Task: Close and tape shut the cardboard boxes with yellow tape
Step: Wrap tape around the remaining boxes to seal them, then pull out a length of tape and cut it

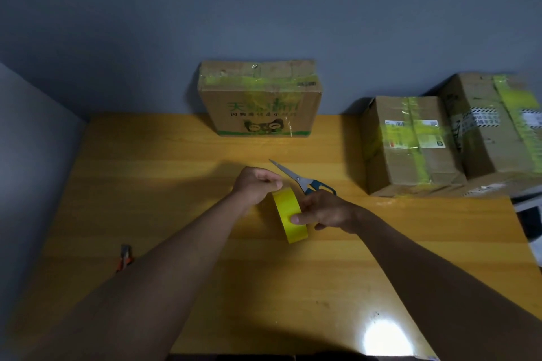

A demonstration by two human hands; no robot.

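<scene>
I see a bright yellow tape roll [290, 218] between my fingers, blue-handled scissors [305, 180] just beyond, brown boxes [410, 146] striped yellow-green, and a honey-yellow wood-grain surface [176, 184].

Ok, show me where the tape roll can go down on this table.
Bare wood lies between the printed box and the scissors, and across the near table between the forearms. The right back corner is crowded with taped boxes.

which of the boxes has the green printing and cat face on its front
The cardboard box at the back middle, standing alone against the wall. The two boxes at the right show white shipping labels instead.
</scene>
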